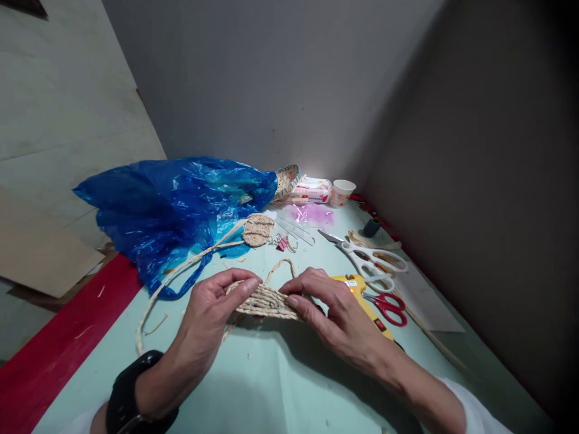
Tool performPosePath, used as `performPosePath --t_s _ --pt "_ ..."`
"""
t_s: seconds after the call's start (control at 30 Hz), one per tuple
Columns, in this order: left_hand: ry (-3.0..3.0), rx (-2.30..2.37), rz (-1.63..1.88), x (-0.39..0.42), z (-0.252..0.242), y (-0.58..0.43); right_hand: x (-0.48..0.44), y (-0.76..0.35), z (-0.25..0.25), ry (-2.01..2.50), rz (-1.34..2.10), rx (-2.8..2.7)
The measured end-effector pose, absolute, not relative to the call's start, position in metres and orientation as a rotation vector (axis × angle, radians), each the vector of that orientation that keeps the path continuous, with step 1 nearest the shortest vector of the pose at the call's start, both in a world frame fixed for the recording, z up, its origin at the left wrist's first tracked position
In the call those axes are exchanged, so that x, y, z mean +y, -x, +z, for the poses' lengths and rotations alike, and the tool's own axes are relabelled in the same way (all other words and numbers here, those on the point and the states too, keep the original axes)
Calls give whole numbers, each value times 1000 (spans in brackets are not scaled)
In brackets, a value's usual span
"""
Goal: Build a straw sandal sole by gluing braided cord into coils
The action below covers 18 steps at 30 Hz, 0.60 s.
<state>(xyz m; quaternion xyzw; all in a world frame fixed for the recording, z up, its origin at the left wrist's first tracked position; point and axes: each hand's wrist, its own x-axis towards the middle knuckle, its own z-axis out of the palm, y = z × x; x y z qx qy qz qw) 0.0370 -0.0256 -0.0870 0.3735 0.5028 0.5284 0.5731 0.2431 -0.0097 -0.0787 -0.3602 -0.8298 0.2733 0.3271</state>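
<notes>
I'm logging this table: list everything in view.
twisted straw piece: 1, tan, front
round woven disc: 1, tan, centre
long straw cord: 1, cream, left
crinkled plastic bag: 1, blue, left
woven basket: 1, tan, beside bag
printed pack: 1, white-pink, back
tapered cup: 1, white, back
large scissors: 1, white-handled, right
small scissors: 1, red-handled, right
glue gun: 1, yellow, right
thread spool: 1, dark, right
thin sticks: several, clear, centre
flat sheet: 1, white, right
small scraps: several, mixed, centre
tabletop: 1, green, beneath
walls: 2, grey, behind and right
watch: 1, black, left wrist
left hand: 1, bare, holding the piece
right hand: 1, bare, likewise
</notes>
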Motion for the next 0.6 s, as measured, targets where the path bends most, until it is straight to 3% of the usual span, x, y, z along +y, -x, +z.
performPosePath --t_s 0.6 --pt "-714 1051 1315 -18 -82 -38 -2 -246 -82 800 632 -2194"
